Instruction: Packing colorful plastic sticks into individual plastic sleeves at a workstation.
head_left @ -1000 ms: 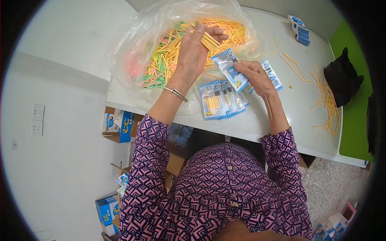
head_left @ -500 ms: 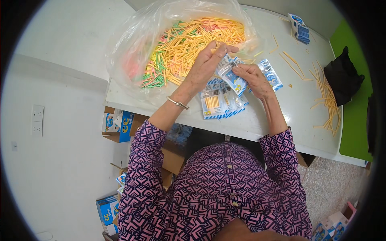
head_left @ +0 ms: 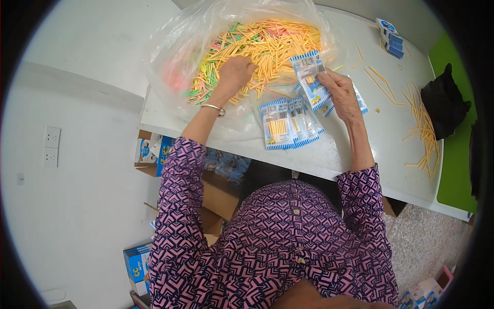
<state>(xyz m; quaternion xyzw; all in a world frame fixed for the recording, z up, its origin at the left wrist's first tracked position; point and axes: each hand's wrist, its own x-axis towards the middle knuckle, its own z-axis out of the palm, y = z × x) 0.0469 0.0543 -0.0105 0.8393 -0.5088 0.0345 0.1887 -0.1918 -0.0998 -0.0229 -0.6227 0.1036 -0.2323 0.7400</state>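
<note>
Over a heap of thin coloured sticks [head_left: 272,46], yellow, green and pink, my left hand [head_left: 236,74] is lowered with its fingers curled down; the fingertips and whatever they grip are hidden. The heap lies in a large clear plastic bag [head_left: 180,38]. My right hand [head_left: 339,92] pinches a blue-and-white sachet [head_left: 309,67] by its right edge, holding it raised and slightly tilted. A few yellow sticks show through its clear window. Below it, several similar filled packets [head_left: 278,126] overlap on the white table. Another packet [head_left: 362,103] lies partly behind my right wrist.
Loose yellow sticks [head_left: 424,134] are scattered at the right side of the table [head_left: 370,154], beside a black cloth or bag [head_left: 445,103]. A stack of small blue packs [head_left: 392,41] stands at the back right. Cartons [head_left: 218,195] sit beneath the table.
My left hand has left the sachet and moved left and down onto the stick heap. My right hand still holds the sachet, now more upright and fully in sight.
</note>
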